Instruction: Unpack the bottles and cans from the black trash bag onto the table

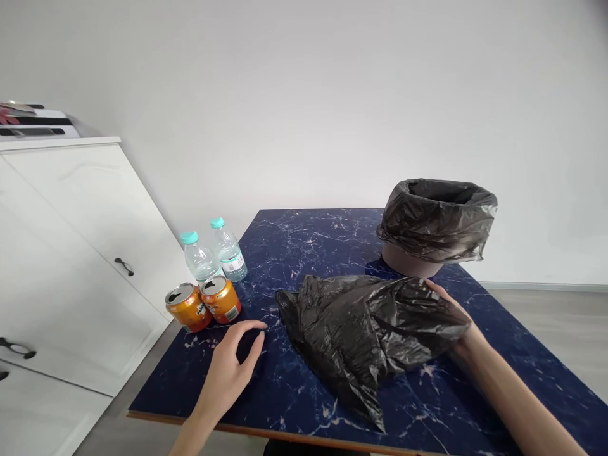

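Note:
A crumpled black plastic bag (pixel 351 323) spreads over the front middle of the table. My right hand (pixel 465 332) grips it at its right end, with most of the fingers hidden by the plastic. To the left of the bag, my left hand (pixel 234 358) hovers over the table with thumb and forefinger curved and apart, holding nothing. Just beyond that hand stand two opened orange drink cans, the left can (pixel 190 310) and the right can (pixel 222 301), side by side.
Two clear bottles with turquoise caps, a left bottle (pixel 199 258) and a right bottle (pixel 231 253), stand behind the cans. A bin lined with a black bag (pixel 434 228) stands at the back right of the blue marbled table (pixel 304 234). A white cabinet (pixel 85 240) is at left.

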`<state>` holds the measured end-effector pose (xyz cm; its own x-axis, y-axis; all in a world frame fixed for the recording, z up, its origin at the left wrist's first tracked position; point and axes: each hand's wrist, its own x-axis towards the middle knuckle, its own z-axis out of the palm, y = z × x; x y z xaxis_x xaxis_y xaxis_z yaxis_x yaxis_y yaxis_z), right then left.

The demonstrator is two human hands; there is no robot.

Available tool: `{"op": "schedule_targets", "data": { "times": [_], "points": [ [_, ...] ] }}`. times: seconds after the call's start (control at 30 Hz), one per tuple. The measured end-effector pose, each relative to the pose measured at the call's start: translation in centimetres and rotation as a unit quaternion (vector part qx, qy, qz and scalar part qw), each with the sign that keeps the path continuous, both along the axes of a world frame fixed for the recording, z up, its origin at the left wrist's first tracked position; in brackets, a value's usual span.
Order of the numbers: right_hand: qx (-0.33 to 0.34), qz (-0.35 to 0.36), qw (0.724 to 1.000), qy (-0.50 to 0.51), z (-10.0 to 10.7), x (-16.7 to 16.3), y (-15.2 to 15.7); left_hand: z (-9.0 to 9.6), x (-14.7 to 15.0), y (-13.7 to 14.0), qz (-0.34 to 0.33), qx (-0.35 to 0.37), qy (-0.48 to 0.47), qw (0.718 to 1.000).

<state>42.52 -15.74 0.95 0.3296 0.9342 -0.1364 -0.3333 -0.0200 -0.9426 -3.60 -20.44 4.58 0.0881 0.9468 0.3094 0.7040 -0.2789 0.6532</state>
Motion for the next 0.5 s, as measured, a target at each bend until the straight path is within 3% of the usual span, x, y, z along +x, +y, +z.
{"op": "schedule_targets", "data": {
  "times": [0.1, 0.27, 0.5],
  "points": [
    [-0.076, -0.008, 0.997, -0.018, 0.9, 2.0, -3.6, 0.7, 1.4, -1.5, -0.049, -0.01, -0.013, 0.999],
    [-0.095, -0.021, 0.992, -0.082, 0.7, 4.4, -8.5, 1.9, 4.9, -3.6, -0.125, -0.073, 0.005, 0.989],
    [-0.177, 0.012, 0.958, -0.224, 2.2, 1.6, -11.5, 3.1, 8.9, -5.1, -0.185, -0.138, 0.021, 0.973]
  ]
}}
